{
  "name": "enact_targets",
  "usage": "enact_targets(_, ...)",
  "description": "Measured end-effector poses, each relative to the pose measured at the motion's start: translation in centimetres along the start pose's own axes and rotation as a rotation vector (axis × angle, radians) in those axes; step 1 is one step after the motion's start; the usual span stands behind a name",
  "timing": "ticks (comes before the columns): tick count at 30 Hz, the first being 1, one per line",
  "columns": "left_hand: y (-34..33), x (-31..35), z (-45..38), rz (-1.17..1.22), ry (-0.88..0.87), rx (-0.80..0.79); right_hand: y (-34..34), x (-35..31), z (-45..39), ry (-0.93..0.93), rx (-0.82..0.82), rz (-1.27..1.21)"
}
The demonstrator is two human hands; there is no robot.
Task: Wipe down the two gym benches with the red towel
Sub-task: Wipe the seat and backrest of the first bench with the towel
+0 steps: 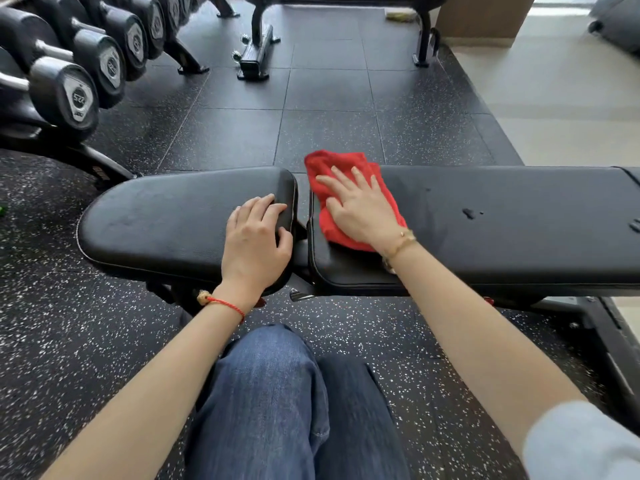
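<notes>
The red towel (349, 199) lies bunched under the right hand (360, 211), whose straight, spread fingers press it flat on the long bench pad (502, 223), just beside the gap between the pads. The left hand (258, 237) rests released on the shorter seat pad (166, 220), fingers relaxed, near the towel but apart from it. The towel is bright red, crumpled, its far edge sticking out past the fingertips.

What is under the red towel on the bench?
The red towel lies on the long back pad, at its end by the gap, pressed flat by the right hand. The pad surface beneath is covered, so its condition cannot be seen.
</notes>
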State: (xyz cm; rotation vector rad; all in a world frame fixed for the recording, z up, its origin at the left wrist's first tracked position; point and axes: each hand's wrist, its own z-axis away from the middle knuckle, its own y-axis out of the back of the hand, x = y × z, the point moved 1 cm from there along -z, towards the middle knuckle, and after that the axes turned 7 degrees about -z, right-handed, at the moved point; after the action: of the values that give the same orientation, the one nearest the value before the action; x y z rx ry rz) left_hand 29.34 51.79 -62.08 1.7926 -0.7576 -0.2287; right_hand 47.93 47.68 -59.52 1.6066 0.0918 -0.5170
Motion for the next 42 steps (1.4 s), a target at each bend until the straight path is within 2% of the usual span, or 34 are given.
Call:
enact_targets(3, 0.1, 0.0, 0.0, 0.006, 0.003, 0.003, -0.2, -0.6, -1.1, -0.034, -0.007, 0.024)
enact_targets(7, 0.0, 0.0, -0.1, 0.01, 0.002, 0.016, -1.5, -1.3, 5.0, 0.14, 0.031, 0.034)
enact_targets(10, -0.1, -0.1, 0.0, 0.017, 0.003, 0.02, -1.1, -0.2, 7.4, 0.169, 0.033, -0.011)
enact_targets(12, -0.1, -0.1, 0.0, 0.013, 0.001, 0.018, -0.5, 1.0, 5.6, 0.13, 0.027, 0.0)
enact_targets(16, -0.1, -0.1, 0.0, 0.013, 0.001, 0.023, 0.9, 2.8, -0.4, -0.122, 0.041, 0.011)
enact_targets(18, 0.0, -0.1, 0.0, 0.013, 0.001, 0.025, 0.8, 2.6, -0.9, -0.163, 0.042, 0.019)
enact_targets(25, -0.4, -0.2, -0.1, -0.007, -0.001, 0.024, 0.2, 3.0, 8.9, 0.051, 0.081, -0.002)
enact_targets(27, -0.5, -0.3, 0.0, -0.008, -0.009, 0.027, 1.1, 5.3, 9.0, -0.004, 0.087, 0.022)
enact_targets(30, -0.7, -0.1, 0.0, -0.02, -0.011, 0.034, 3.3, 8.7, 5.6, -0.216, 0.1, 0.057)
enact_targets(32, -0.7, 0.0, -0.1, -0.034, -0.008, 0.037, 3.8, 8.7, 3.3, -0.304, 0.092, 0.054)
enact_targets(35, -0.7, 0.0, -0.1, -0.035, -0.008, 0.035, 2.3, 5.7, 3.2, -0.178, 0.079, 0.063)
enact_targets(38, -0.7, -0.2, -0.1, -0.023, -0.006, 0.039, 1.0, 4.0, 7.0, -0.005, 0.071, 0.024)
enact_targets(40, -0.7, -0.2, -0.1, -0.015, -0.008, 0.039, 1.2, 5.1, 9.3, 0.016, 0.079, 0.003)
enact_targets(42, -0.6, -0.2, 0.0, -0.009, -0.008, 0.035, 2.1, 7.4, 10.2, -0.049, 0.113, 0.02)
